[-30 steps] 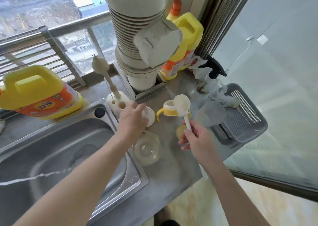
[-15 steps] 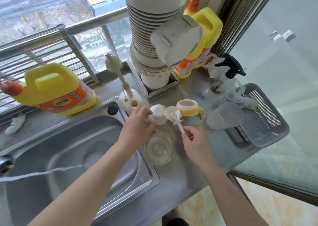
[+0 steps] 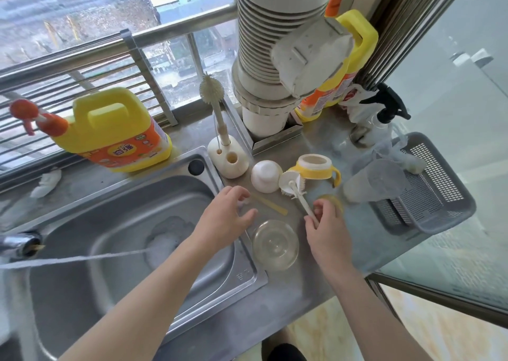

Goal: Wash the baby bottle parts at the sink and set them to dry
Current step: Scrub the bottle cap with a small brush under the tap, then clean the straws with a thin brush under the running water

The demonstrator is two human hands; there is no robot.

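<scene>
Starting at the far left, a tap (image 3: pixel 19 243) threw a thin stream of water (image 3: pixel 82 259) across the steel sink (image 3: pixel 82 292), and it broke into foam near the drain. Behind the basin a big yellow detergent jug (image 3: pixel 112 132) with an orange pump stood on the bench (image 3: pixel 275 319) by the window rail. Next came a white brush stand (image 3: pixel 229 160) with a spiky bottle brush (image 3: pixel 211 88) standing upright in it.

Over the sink's right rim, the left hand (image 3: pixel 222 220) hovered with its grip apart, fingers spread and curled; something small and pale sat at the fingertips (image 3: pixel 243 195), too blurred to name or to say whether it was touched. Just beside it lay a thin yellow straw piece (image 3: pixel 270 205), flat on the bench. A white dome-shaped bottle part (image 3: pixel 266 176) rested behind that, and a clear round cap (image 3: pixel 275 244) sat nearer, against the sink's edge.

On to the right hand (image 3: pixel 328 237): its grip was pinched together on the handle of a white sponge brush (image 3: pixel 298 194), whose head leaned against the yellow handled collar (image 3: pixel 316 168). A round yellow piece (image 3: pixel 334 199) peeked out from behind those fingers. Further right, a translucent bottle body (image 3: pixel 373 180) lay tipped against a grey mesh drying basket (image 3: pixel 431 190), with a black-topped spray bottle (image 3: pixel 382 118) behind it and a second yellow jug (image 3: pixel 349 66) tucked in the corner.
</scene>
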